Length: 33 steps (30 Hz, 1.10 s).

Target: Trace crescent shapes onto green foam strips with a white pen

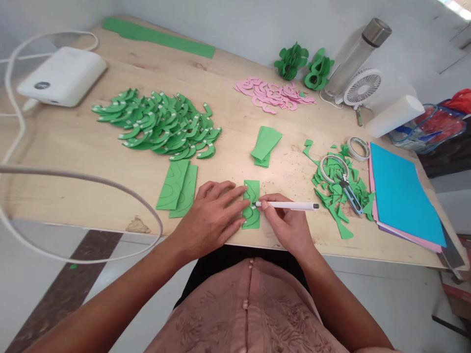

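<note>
My left hand (211, 215) lies flat with fingers spread, pressing on a small green paper strip (252, 189) near the front edge of the wooden table (91, 181). My right hand (285, 223) pinches a white pen (290, 206), its tip touching the strip where curved lines are drawn. Just left of my left hand lie two green strips with drawn curves (177, 189). A small stack of plain green strips (265, 144) sits just beyond the hands.
A big pile of green curved cut-outs (162, 125) lies mid-table, pink cut-outs (274, 93) behind. Green scraps, scissors (348, 189) and tape rolls (358, 148) sit right, beside blue and pink sheets (403, 196). A white device (62, 76), a small fan (362, 88), a bottle (356, 56) and green paper ornaments (303, 66) stand at the back.
</note>
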Available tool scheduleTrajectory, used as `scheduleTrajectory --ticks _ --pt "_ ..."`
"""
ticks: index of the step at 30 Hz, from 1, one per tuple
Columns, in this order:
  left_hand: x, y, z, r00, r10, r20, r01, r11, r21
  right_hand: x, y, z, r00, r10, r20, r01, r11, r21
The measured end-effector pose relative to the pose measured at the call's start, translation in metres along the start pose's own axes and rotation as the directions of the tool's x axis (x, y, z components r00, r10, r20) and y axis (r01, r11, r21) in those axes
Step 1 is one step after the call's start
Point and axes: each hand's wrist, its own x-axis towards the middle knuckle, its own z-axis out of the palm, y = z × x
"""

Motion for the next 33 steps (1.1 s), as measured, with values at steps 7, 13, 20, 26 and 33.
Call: scheduleTrajectory --ticks 7,13,20,26,33 --pt "-0.0001 0.0004 -0.0006 1.000 0.002 -0.006 -0.002 1.000 0.002 0.0001 0.0003 0.0002 1.000 -0.009 -0.006 0.009 1.000 -0.007" --pt "-0.0003 -0.0004 0.0004 1.000 -0.007 -0.007 0.007 1.000 -0.012 -0.0001 0.0001 0.0001 1.000 -0.021 -0.005 0.021 0.999 -0.044" --pt "-0.0007 -0.0007 0.0003 1.000 -0.005 0.001 0.005 1.000 -0.005 -0.0017 -0.0001 -0.0014 0.998 -0.057 0.003 0.057 0.997 -0.060" --pt "-0.0004 -0.0011 0.0004 1.000 0.004 -0.004 -0.004 1.000 -0.003 -0.0045 -0.0020 -0.0022 0.997 -0.072 -0.008 0.071 0.994 -0.085" --pt "-0.0001 -0.0005 -0.0002 1.000 -0.001 0.006 0.001 1.000 0.001 -0.0074 -0.0023 -0.0022 0.996 -0.082 -0.021 0.080 0.992 -0.102"
